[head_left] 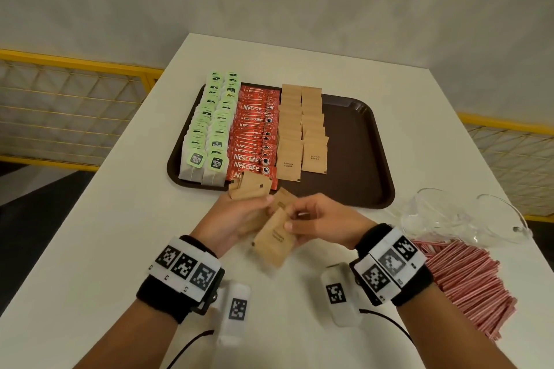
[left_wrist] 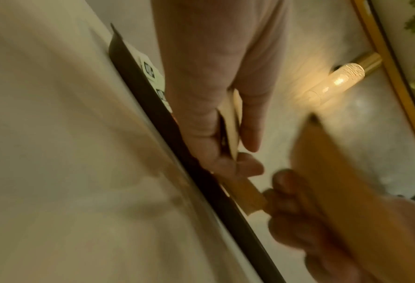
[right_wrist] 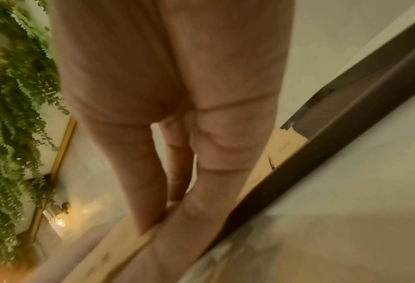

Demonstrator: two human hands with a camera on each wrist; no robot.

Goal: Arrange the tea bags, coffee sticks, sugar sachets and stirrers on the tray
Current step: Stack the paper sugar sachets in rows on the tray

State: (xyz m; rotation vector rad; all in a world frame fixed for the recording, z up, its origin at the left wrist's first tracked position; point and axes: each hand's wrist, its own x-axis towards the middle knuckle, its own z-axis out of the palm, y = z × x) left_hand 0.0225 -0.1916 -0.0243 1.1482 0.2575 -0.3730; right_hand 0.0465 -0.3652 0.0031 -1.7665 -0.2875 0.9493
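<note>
On the dark brown tray [head_left: 356,141], green-tagged tea bags [head_left: 209,126] fill two columns at the left. Red coffee sticks [head_left: 254,135] lie in the middle, with two columns of brown sugar sachets [head_left: 302,129] to their right. Just in front of the tray, my left hand [head_left: 263,201] grips a fanned bunch of sugar sachets [head_left: 248,189]. My right hand [head_left: 295,217] pinches another sachet [head_left: 272,241] beside it. In the left wrist view my left hand [left_wrist: 235,153] holds the sachets [left_wrist: 232,122] edge-on. Red-and-white stirrers [head_left: 467,278] lie piled on the table at the right.
Two empty glass bowls [head_left: 449,216] stand right of the tray, behind the stirrers. The tray's right third shows bare brown. The white table [head_left: 120,219] drops off at the left beside a yellow railing [head_left: 75,111]. The tray rim [right_wrist: 322,157] runs close to my right hand.
</note>
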